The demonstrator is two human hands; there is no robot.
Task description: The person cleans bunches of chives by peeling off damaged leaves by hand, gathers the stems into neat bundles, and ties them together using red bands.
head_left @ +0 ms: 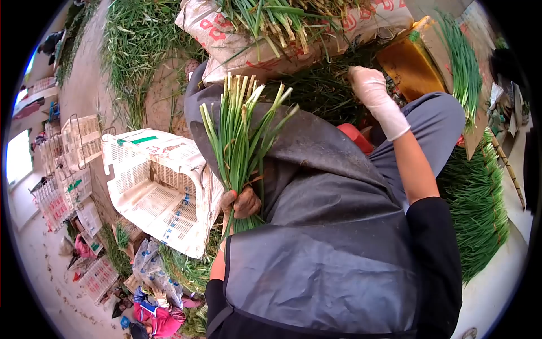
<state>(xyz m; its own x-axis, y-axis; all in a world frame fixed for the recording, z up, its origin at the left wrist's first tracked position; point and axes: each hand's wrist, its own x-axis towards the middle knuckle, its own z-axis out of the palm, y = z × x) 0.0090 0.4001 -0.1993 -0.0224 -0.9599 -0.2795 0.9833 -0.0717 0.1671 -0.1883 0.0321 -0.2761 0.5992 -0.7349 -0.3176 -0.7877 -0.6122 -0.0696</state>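
A bunch of long green stalks with pale cut ends (234,135) stands upright over the dark apron (322,260). My left hand (244,202), bare and soiled, is wrapped round the bunch low down, its pale ends pointing away from me. On the other side, my right hand (368,85) wears a whitish glove and is held above dark loose leaves (316,90), near a yellow-brown box (415,62). Its fingers are curled, and whatever they hold, if anything, is too small to make out. The two hands are well apart.
Ahead lies a white sack (271,62) with more stalks on it. A white plastic crate (155,186) lies on my left, before heaped leaves (141,45). Rows of green stalks (474,209) lie on the right. Another person in pink (155,319) is at the lower left.
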